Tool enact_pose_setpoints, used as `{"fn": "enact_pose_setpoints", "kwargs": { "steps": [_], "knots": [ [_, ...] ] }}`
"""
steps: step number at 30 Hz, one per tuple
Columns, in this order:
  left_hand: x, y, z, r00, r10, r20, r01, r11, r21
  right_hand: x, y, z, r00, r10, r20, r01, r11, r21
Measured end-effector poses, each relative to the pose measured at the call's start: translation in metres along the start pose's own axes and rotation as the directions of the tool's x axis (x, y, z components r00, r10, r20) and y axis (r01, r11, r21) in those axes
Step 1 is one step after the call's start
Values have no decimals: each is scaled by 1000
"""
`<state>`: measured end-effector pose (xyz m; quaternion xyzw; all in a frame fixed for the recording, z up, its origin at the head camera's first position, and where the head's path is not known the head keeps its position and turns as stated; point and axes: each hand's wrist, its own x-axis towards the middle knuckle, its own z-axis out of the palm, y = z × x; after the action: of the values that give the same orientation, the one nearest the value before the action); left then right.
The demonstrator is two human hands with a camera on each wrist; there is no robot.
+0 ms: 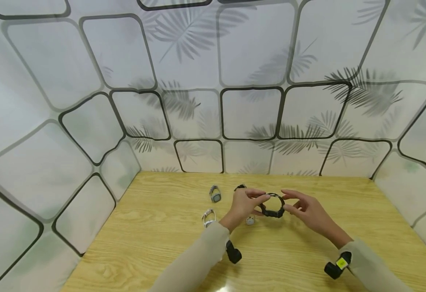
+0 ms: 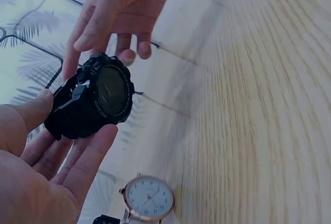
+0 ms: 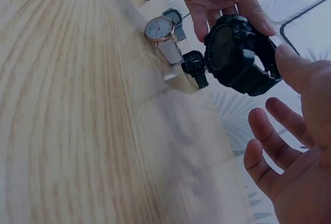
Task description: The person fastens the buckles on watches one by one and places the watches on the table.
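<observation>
My left hand [image 1: 243,205] grips a chunky black digital watch [image 1: 272,213] by one side, holding it above the table with its strap bent into a loop. In the left wrist view its round dark face [image 2: 112,93] is turned to the right. At the loop's other side is my right hand [image 1: 309,214], thumb and index fingertips close to the strap. The right wrist view shows that thumb [image 3: 295,66] by the strap and the other fingers spread apart; whether it touches is hard to tell. Below lies a white-dialled watch [image 2: 149,198] with a rose-gold rim.
On the wooden table [image 1: 154,239] are a grey watch [image 1: 216,197], a white-strapped watch [image 1: 209,219] left of my left forearm, and a smaller black watch [image 3: 194,63] behind my left hand. Patterned curtain-like walls [image 1: 251,115] border the table at the back and sides.
</observation>
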<state>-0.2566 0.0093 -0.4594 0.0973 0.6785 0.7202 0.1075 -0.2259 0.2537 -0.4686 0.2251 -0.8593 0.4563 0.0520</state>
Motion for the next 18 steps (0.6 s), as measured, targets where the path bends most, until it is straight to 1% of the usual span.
{"fn": "enact_pose_setpoints", "kwargs": {
  "steps": [3, 6, 8, 12, 18],
  "knots": [
    [2, 0, 4, 1000, -27, -1, 27, 999, -47, -4, 2, -1, 999, 14, 33, -16, 999, 45],
    [2, 0, 6, 999, -48, 1, 48, 996, -72, -5, 3, -1, 997, 30, 69, -36, 995, 89],
    [2, 0, 7, 998, -61, -8, 60, 995, -82, -5, 4, 1, 996, 38, 86, -46, 994, 100],
    [3, 0, 10, 997, -73, -19, 71, 993, -91, -4, 5, 3, 995, 40, 95, -49, 994, 98],
    [2, -1, 12, 998, -70, -3, 70, 992, -102, -4, 8, 4, 996, 33, 79, -41, 994, 99]
  ]
}}
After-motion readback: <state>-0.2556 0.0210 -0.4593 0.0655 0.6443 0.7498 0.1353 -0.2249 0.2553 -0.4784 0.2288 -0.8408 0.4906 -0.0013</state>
